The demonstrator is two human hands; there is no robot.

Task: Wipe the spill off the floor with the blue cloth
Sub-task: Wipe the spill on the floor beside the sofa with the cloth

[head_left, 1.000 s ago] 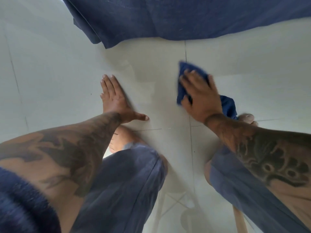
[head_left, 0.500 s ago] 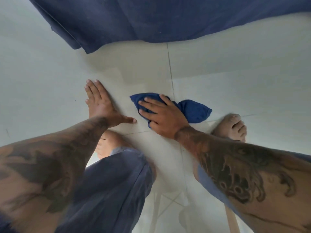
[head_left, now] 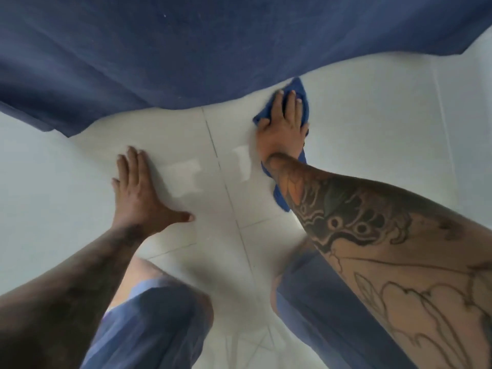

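The blue cloth [head_left: 300, 89] lies on the pale tiled floor [head_left: 372, 123], stretched out far ahead at the right. My right hand [head_left: 282, 123] presses flat on top of it, fingers spread; part of the cloth trails back under my forearm. My left hand [head_left: 141, 193] rests palm-down on the floor at the left, fingers apart, holding nothing. Between the hands a faint wet sheen [head_left: 241, 162] shows on the tiles beside a grout line.
A dark blue shirt hem [head_left: 186, 49] hangs across the top of the view and hides the floor beyond. My knees in blue shorts [head_left: 149, 320] are at the bottom. Grout lines cross the floor.
My right hand has pushed the cloth forward and to the right, away from my left hand, and the arm is now stretched out. The left hand has stayed planted on the floor.
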